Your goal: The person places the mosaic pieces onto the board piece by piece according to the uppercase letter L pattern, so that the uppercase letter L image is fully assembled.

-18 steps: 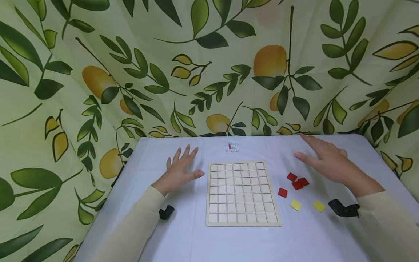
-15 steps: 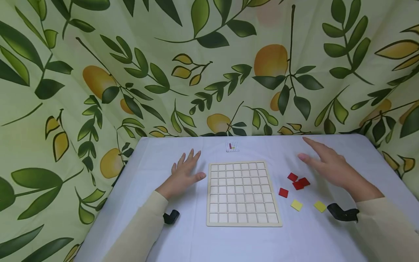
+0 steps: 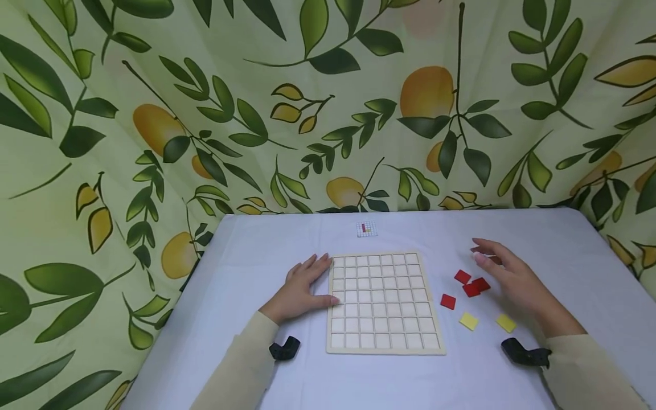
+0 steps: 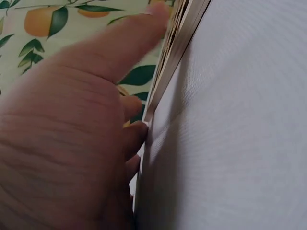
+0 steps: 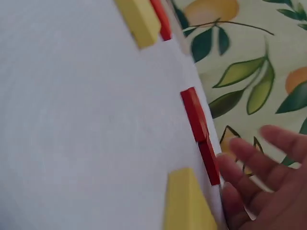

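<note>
A wooden grid board [image 3: 386, 349] with rows of square cells lies flat on the white table. My left hand [image 3: 302, 289] is at its left edge, thumb over the rim and fingertips by the upper left corner. In the left wrist view the thumb [image 4: 124, 45] overlaps the board's side [image 4: 168, 62]. My right hand [image 3: 517, 283] hovers right of several red square tiles [image 3: 448, 302], fingers loosely bent and holding nothing. Two yellow square tiles [image 3: 468, 321] lie nearer the front. In the right wrist view the fingers [image 5: 259, 163] are close to a red tile [image 5: 209, 162].
A small printed grid card [image 3: 367, 229] with red and yellow marks lies behind the board. A leaf-and-fruit patterned curtain [image 3: 328, 114] rises behind the white-covered table [image 3: 359, 381]. Black wrist-worn devices [image 3: 285, 348] stick out by both sleeves.
My left hand has moved right and nearer, from beside the board onto its left edge. The right hand has come down and nearer to the red tiles, its fingers bending more.
</note>
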### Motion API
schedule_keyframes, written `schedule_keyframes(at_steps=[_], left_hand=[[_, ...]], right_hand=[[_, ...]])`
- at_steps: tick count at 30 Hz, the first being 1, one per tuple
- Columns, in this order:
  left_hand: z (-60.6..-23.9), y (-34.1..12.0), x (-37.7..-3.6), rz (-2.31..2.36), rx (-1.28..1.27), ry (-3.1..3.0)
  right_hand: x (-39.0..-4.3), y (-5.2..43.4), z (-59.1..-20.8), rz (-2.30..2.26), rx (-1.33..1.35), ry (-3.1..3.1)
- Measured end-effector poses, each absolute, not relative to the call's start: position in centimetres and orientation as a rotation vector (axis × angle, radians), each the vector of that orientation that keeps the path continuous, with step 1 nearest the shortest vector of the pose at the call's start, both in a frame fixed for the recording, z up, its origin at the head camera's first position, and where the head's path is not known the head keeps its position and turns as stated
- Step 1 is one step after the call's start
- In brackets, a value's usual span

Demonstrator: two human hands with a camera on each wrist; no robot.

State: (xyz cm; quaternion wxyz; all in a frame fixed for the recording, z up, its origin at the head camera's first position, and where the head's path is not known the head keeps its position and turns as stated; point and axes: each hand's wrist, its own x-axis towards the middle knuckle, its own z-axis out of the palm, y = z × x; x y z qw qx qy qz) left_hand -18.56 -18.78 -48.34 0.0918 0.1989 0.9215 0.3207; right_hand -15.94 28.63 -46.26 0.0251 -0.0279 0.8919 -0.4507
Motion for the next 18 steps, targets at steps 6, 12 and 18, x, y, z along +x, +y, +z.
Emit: schedule_keyframes(at_steps=[6, 12, 18], left_hand=[[-48.8, -18.5, -18.3, 0.837, 0.668, 2.749], [-48.6, -18.8, -18.2, 0.815, 0.659, 2.764], [-48.3, -18.8, -18.3, 0.84, 0.664, 2.762]], right_hand=[[-15.5, 28.5, -48.4, -1.392, -0.023, 2.718], [-15.8, 28.3, -49.2, -1.338, -0.142, 2.829], [-16.0, 28.3, -49.3, -1.3, -0.194, 2.887]])
